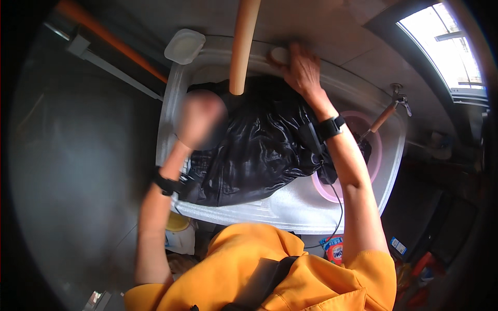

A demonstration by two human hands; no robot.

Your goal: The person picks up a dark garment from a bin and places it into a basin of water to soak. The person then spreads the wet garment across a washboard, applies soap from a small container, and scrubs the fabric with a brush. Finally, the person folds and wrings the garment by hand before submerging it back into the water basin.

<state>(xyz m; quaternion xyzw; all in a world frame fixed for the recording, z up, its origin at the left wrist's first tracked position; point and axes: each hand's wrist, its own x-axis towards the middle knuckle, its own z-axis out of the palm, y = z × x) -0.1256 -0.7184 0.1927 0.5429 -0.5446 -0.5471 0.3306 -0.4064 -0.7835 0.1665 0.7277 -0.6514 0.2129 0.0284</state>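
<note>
My right hand (303, 71) reached to the back ledge of the pale sink (290, 220), thumb and fingers parted around a pale round piece (280, 55); I could not tell whether I was pinching it or merely touching it. My left hand (199, 122) was over the left part of the garment-like black cloth (259, 145), too blurred to tell whether its fingers were spread or closed, or whether they touched the fabric. The cloth lay bunched and glossy, filling the left and middle of the sink. I wore a black band on each wrist.

To the right, partly behind my right forearm, a pink basin (332, 194) sat in the sink with dark stuff in it. A wall tap (397, 98) reached toward it with a tan spout piece. A white tub (185, 46) sat at the sink's back left corner, and a pale wooden pole (243, 49) came down from above, its end over the cloth. Below the front edge were a white container with yellow (179, 222) and a red and blue packet (334, 250). Daylight came through a window (441, 46) at upper right.
</note>
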